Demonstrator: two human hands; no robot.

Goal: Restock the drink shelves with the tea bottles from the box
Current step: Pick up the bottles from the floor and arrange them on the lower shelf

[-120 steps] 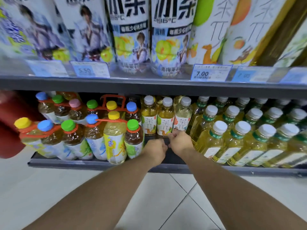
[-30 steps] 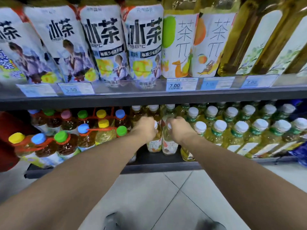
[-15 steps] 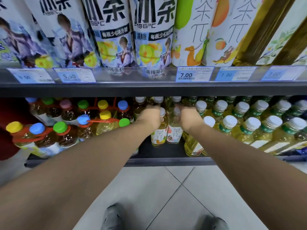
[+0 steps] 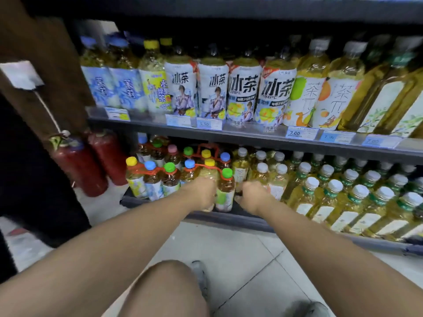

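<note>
**Hands at the lower shelf front, box out of view**

While both arms reach forward from a crouch, the step in hand looks like tidying the bottom row rather than fetching stock, since no box shows anywhere in the head view. Above the fingers runs the upper shelf (image 4: 251, 137) with its large tea bottles (image 4: 243, 97) and price tags. At finger level sits the lower shelf (image 4: 229, 217), its front edge just below both hands. Left of the fingers stand multipacks with coloured caps (image 4: 169, 177); right of them, rows of white-capped tea bottles (image 4: 320, 197) fill the shelf to its front. Behind the fingers, a short column of small tea bottles (image 4: 240, 168) stands back from the edge, leaving a dark gap in front.

The left hand (image 4: 202, 193) lies against a green-capped bottle (image 4: 225, 191), fingers curled round to its far side and hidden, so I cannot tell whether they clamp it. The right hand (image 4: 251, 196) is closed into a loose fist over that gap; what it holds, if anything, is hidden.

Next, I judge, the gap wants filling: turn to the box, wherever it is, and bring bottles back.
</note>
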